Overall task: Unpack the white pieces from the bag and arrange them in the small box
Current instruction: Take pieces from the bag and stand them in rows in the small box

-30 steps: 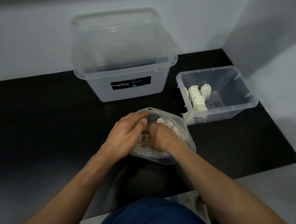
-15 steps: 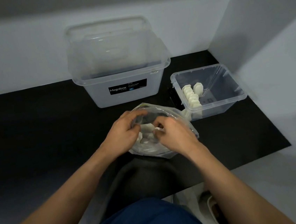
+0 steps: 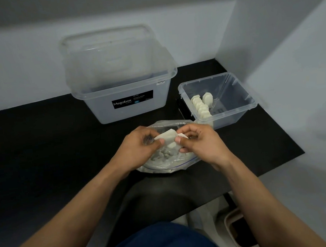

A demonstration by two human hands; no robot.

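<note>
White piece [image 3: 166,138] at frame centre, held just above the open mouth of the clear bag [image 3: 162,164]. The left hand [image 3: 140,146] pinches its left end and the right hand [image 3: 200,142] pinches its right end. The hands are close together, both clamped on the one piece (a second white scrap shows at the right fingers; cannot tell if it is another piece or bag film). More pieces lie in the bag's bottom.

Small box [image 3: 239,108], right of centre, holds a row of pieces [image 3: 200,107] standing along its left wall, with one more beside the row.

Risks, as judged:
- Neither hand steadies the bag, so it may slump and spill onto the black table [image 3: 41,156].
- A careless drop into the box could topple the standing row.
- A piece clinging to the film could drag the bag along.
</note>
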